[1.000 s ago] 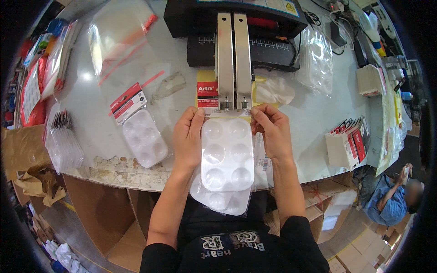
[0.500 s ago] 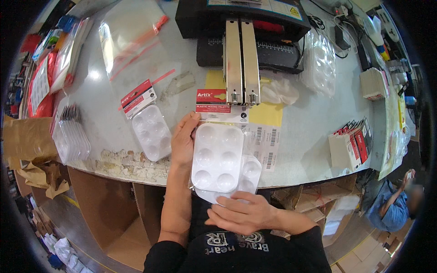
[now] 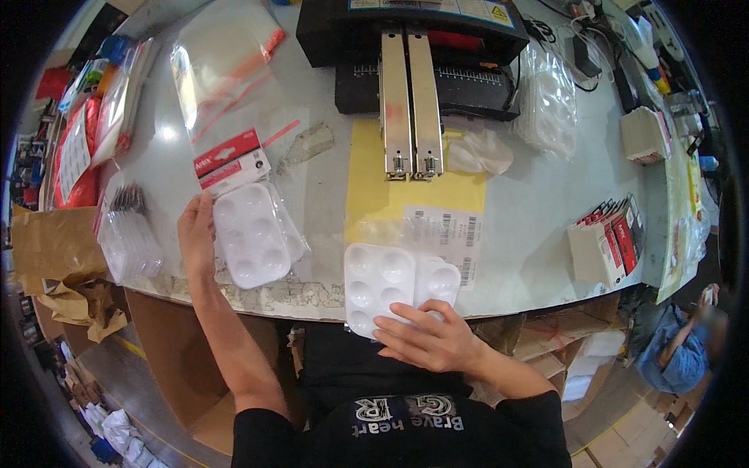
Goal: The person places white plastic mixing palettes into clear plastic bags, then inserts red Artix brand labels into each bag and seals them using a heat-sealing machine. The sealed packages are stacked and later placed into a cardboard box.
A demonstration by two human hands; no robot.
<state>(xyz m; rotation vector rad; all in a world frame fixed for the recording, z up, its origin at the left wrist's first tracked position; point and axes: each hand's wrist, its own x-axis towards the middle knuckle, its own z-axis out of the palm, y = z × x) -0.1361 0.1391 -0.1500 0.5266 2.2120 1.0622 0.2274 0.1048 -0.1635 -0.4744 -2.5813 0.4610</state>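
My left hand (image 3: 197,228) is closed at the left edge of a white plastic paint palette (image 3: 251,238) in a clear bag with a red and white header card (image 3: 230,161). This pack lies over another bagged one, whose edge shows at its right. In front of me, two unbagged white palettes overlap at the table's near edge: a front palette (image 3: 373,281) and a partly covered palette (image 3: 438,281). My right hand (image 3: 427,337) grips their near end, fingers over the top. Its thumb is hidden.
A black machine (image 3: 413,54) with two metal rails stands at the back above a yellow sheet (image 3: 370,187). Clear bags (image 3: 226,62) lie back left, stacked bagged palettes (image 3: 133,234) far left. Header cards (image 3: 605,246) stand at right, a barcode label sheet (image 3: 460,234) mid-table.
My left hand has carried the bagged palette left and laid it over the other pack. The two unbagged palettes now show in front, under my right hand.
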